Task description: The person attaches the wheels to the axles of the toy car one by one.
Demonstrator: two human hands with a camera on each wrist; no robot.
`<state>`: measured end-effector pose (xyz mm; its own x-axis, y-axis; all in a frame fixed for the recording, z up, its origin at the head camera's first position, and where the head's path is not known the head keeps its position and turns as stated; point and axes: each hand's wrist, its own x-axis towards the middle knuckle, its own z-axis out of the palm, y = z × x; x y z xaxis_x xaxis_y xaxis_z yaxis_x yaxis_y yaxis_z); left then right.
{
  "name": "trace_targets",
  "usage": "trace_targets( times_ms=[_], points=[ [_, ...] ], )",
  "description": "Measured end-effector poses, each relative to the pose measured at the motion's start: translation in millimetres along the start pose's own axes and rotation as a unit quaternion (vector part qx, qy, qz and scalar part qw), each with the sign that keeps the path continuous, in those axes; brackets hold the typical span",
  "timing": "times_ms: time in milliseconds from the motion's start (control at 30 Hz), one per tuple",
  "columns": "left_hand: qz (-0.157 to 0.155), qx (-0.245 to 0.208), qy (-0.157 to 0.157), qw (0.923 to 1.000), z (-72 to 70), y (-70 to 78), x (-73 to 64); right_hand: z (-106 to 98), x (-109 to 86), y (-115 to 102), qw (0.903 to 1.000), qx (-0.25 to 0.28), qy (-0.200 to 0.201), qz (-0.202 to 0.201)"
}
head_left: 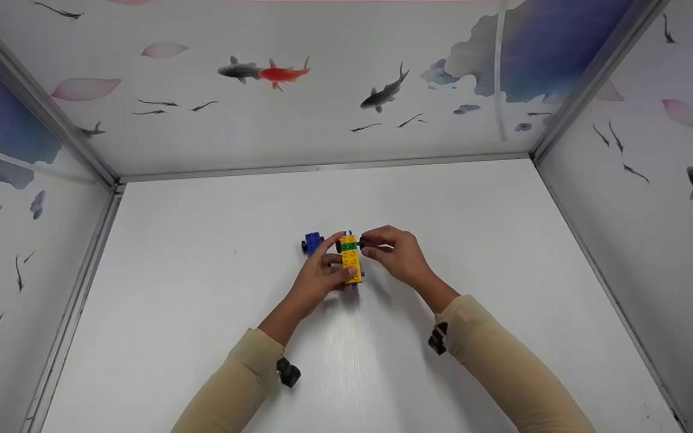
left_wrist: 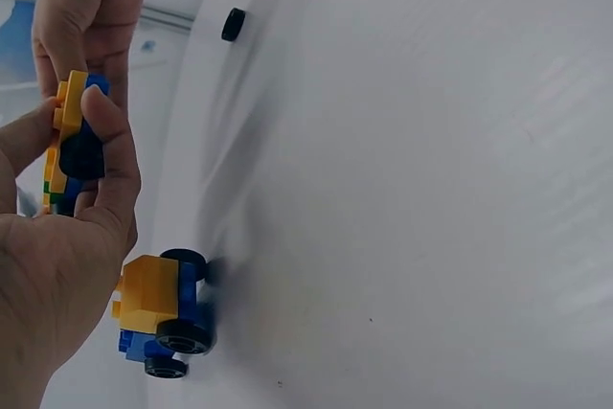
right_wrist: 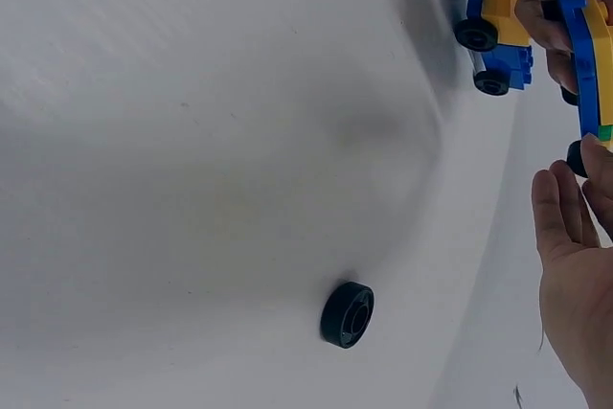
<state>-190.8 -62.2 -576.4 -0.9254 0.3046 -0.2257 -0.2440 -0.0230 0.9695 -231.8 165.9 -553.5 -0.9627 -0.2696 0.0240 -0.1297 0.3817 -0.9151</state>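
Observation:
My left hand [head_left: 313, 282] grips a toy car of yellow, green and blue building bricks [head_left: 351, 258], held lengthwise with its studs up in the head view. Between thumb and fingers, my right hand [head_left: 405, 255] pinches a black wheel [head_left: 363, 242] at the right side of the car's far end. The right wrist view shows that wheel [right_wrist: 576, 158] by the blue underside; whether it is seated on the axle I cannot tell. Another black wheel [left_wrist: 82, 156] shows on the car by the left fingers in the left wrist view.
A second yellow and blue brick car [left_wrist: 153, 294] with black wheels stands on the white table [head_left: 202, 313], left of the held car. One loose black wheel [right_wrist: 347, 315] lies on the table on the right-hand side. Patterned panels [head_left: 322, 120] enclose the table's back and sides.

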Motion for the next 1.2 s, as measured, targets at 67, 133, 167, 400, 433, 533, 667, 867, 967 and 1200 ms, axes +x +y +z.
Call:
trace_targets(
  times_ms=[67, 133, 167, 400, 433, 533, 667, 867, 967, 1200],
  points=[
    [0.002, 0.004, -0.004, 1.0, 0.3, -0.1, 0.2, -0.4, -0.6, -0.5, 0.9999, -0.012, -0.002, 0.0],
    [0.005, 0.014, -0.009, 0.9998, 0.8, 0.0, 0.4, -0.7, -1.2, -0.8, 0.9999, -0.016, -0.004, -0.001],
    [0.007, 0.02, -0.012, 0.9997, 1.0, 0.1, 0.5, -1.0, -1.5, -1.5, 0.9998, -0.017, -0.005, 0.0],
    [0.016, 0.061, -0.021, 0.9978, 1.1, 0.5, 0.9, -0.5, -1.4, -3.8, 0.9998, -0.013, -0.014, 0.0],
    [0.018, 0.062, -0.021, 0.9977, 1.0, 0.7, 0.9, -0.2, -1.3, -4.0, 0.9998, -0.012, -0.015, 0.0],
    [0.02, 0.065, -0.02, 0.9975, 0.9, 1.3, 0.4, 0.8, -1.1, -4.4, 0.9998, -0.007, -0.017, -0.002],
    [0.025, 0.066, -0.02, 0.9973, 0.7, 0.7, 0.0, 1.6, -1.5, -5.8, 0.9998, -0.003, -0.018, -0.004],
    [0.029, 0.069, -0.023, 0.9969, 0.8, -1.2, 0.7, 2.1, -2.0, -5.2, 0.9998, 0.0, -0.021, -0.002],
    [0.028, 0.071, -0.024, 0.9968, 0.9, -3.0, 1.6, 2.3, -2.4, -3.8, 0.9997, -0.005, -0.022, -0.005],
    [0.028, 0.079, -0.025, 0.9962, 2.7, -3.6, 2.6, 0.7, -4.0, -2.0, 0.9997, -0.005, -0.019, -0.013]
  ],
)
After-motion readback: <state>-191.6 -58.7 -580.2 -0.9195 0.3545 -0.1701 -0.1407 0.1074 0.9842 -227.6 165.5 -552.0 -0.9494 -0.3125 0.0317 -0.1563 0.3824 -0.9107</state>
